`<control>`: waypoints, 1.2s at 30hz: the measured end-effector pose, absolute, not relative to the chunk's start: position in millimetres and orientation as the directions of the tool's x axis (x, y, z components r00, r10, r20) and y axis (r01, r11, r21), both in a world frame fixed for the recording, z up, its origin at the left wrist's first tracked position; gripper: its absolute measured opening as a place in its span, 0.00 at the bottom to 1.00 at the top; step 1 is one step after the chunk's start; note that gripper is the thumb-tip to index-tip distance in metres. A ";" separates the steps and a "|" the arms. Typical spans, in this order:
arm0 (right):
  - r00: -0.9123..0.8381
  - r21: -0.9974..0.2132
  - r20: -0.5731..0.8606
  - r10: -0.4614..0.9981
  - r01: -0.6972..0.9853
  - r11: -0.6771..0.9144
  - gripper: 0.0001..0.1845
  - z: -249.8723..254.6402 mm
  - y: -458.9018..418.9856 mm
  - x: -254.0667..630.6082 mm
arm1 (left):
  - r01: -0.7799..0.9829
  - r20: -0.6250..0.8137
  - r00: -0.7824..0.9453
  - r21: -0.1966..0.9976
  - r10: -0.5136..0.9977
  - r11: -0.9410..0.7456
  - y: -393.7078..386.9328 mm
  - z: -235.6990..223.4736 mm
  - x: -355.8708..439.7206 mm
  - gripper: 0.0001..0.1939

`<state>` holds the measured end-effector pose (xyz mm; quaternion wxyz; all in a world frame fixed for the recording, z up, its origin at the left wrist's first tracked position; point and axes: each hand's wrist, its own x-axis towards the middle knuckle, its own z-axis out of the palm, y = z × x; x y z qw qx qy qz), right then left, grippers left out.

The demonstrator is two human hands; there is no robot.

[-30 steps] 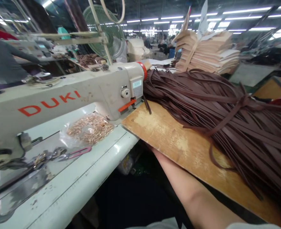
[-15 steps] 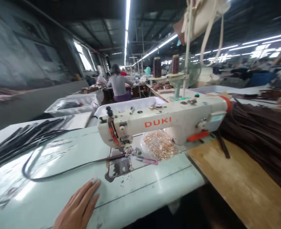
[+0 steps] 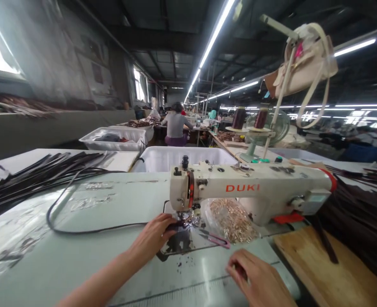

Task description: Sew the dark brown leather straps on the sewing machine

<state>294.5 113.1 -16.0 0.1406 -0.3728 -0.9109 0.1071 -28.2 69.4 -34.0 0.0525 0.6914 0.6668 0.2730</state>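
My left hand (image 3: 153, 236) rests on the pale green table (image 3: 79, 264), its fingertips pinching the end of a thin dark strap (image 3: 79, 232) right at the needle of the white DUKI sewing machine (image 3: 246, 187). The strap loops away to the left across the table. My right hand (image 3: 259, 277) lies near the table's front edge, fingers curled; whether it holds anything is unclear. Pink-handled snips (image 3: 217, 239) lie between the hands, beside a clear bag of gold metal fittings (image 3: 233, 219).
A wooden board (image 3: 329, 273) and a heap of brown straps (image 3: 361, 213) sit to the right. Black straps (image 3: 31, 175) lie at far left. White bins (image 3: 163, 157) stand behind the machine. A cream handbag (image 3: 303, 64) hangs overhead. A person (image 3: 175, 125) sits far back.
The view has swung left from the brown straps to the machine. My left hand moved from the front edge up to the needle and took the strap end; my right hand came onto the table.
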 end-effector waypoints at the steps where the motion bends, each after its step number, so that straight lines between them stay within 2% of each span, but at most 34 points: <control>1: -0.686 -0.238 0.195 0.701 0.660 0.713 0.10 -14.2 126.9 280.9 | 0.887 0.313 -0.022 0.445 0.949 -0.126 72.0 -34.6 -28.1 0.14; 4: -0.771 -0.079 0.150 0.619 0.615 0.785 0.19 -10.6 158.2 246.0 | 0.861 0.334 0.057 0.461 0.941 -0.216 77.7 -34.6 -28.9 0.13; 8: -0.852 0.029 0.024 0.523 0.524 0.851 0.22 -10.6 170.8 226.8 | 0.823 0.350 0.157 0.470 0.923 -0.318 85.8 -31.8 -33.6 0.12; 13: -0.862 0.106 -0.055 0.505 0.497 0.861 0.24 -5.1 166.1 217.8 | 0.796 0.364 0.177 0.494 0.914 -0.351 90.9 -29.9 -36.8 0.13; 16: -0.860 0.023 0.015 0.511 0.511 0.859 0.22 8.3 166.1 207.2 | 0.783 0.361 0.159 0.520 0.919 -0.340 91.3 -31.1 -36.5 0.12; 20: -0.822 -0.121 0.146 0.550 0.537 0.835 0.12 9.0 173.2 190.3 | 0.770 0.351 0.120 0.558 0.929 -0.310 93.4 -32.9 -36.1 0.08; 22: -0.864 -0.129 0.174 0.472 0.455 0.881 0.13 -2.7 177.8 183.3 | 0.765 0.348 0.106 0.570 0.932 -0.300 95.0 -34.0 -35.8 0.06; 25: -0.947 -0.025 0.186 0.263 0.263 0.964 0.22 -23.0 183.2 175.3 | 0.766 0.351 0.094 0.572 0.932 -0.293 96.5 -35.7 -34.7 0.06; 28: -0.967 0.129 0.210 0.143 0.173 0.976 0.16 -33.6 184.5 169.7 | 0.770 0.356 0.083 0.570 0.931 -0.287 96.5 -36.9 -33.4 0.06; 31: -0.962 0.184 0.242 0.127 0.174 0.967 0.12 -33.9 180.9 165.2 | 0.767 0.354 0.081 0.575 0.932 -0.285 96.2 -36.9 -32.4 0.06; 36: -0.951 0.190 0.249 0.184 0.234 0.953 0.14 -33.3 175.7 159.5 | 0.761 0.360 0.077 0.581 0.930 -0.288 96.4 -34.7 -31.0 0.06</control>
